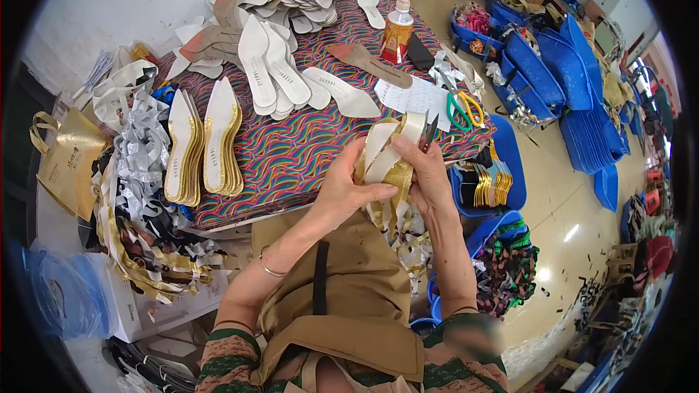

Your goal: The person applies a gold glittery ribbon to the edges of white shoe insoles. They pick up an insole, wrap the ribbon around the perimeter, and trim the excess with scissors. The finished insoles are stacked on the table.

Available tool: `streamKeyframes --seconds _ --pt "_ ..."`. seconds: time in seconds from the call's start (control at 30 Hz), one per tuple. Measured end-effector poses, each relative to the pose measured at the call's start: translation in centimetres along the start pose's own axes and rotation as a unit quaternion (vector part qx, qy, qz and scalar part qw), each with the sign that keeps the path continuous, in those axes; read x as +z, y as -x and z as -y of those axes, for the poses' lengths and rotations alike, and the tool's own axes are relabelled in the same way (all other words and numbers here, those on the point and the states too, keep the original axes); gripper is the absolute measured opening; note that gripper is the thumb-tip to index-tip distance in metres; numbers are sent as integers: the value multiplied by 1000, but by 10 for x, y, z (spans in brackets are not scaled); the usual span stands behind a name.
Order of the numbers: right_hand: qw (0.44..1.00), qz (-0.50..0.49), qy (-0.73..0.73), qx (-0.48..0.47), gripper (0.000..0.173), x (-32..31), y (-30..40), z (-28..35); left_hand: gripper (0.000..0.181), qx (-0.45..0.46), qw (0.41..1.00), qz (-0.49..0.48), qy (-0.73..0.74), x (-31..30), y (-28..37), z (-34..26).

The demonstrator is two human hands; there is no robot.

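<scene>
My left hand [347,174] grips a white insole [377,139] near the table's front edge, its thumb across the front. A gold-and-white strip [412,124] loops over the insole, pinched by the thumb of my right hand [431,174]. A dark pointed blade [431,130] with a reddish handle also sticks up from my right hand; whether it is a knife or snips is unclear. More gold strip hangs below both hands. To the left stand two stacks of gold-edged insoles [183,147], [223,139]. Plain white insoles [281,73] lie beyond my hands.
Scissors with green and yellow handles [464,112] lie by a written paper sheet [412,99]. Behind are a bottle [397,33], a black phone-like slab [419,52] and a brown sole template [371,64]. Scrap strips [139,147] hang at left. Blue bins [516,174] stand right.
</scene>
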State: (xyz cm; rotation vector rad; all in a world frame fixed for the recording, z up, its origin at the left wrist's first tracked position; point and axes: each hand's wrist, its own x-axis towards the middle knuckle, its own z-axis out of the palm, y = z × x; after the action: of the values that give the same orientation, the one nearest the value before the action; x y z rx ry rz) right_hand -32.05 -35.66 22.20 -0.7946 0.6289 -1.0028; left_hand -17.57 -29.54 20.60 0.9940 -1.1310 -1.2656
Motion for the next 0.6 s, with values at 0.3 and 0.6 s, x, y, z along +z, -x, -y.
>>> streamKeyframes --seconds 0.3,0.6 --pt "973 61 223 9 61 -21 7 6 56 -44 988 -31 147 -14 -7 -5" --pt "861 -8 491 -132 54 -45 9 15 48 -76 975 -34 205 -31 -13 -26"
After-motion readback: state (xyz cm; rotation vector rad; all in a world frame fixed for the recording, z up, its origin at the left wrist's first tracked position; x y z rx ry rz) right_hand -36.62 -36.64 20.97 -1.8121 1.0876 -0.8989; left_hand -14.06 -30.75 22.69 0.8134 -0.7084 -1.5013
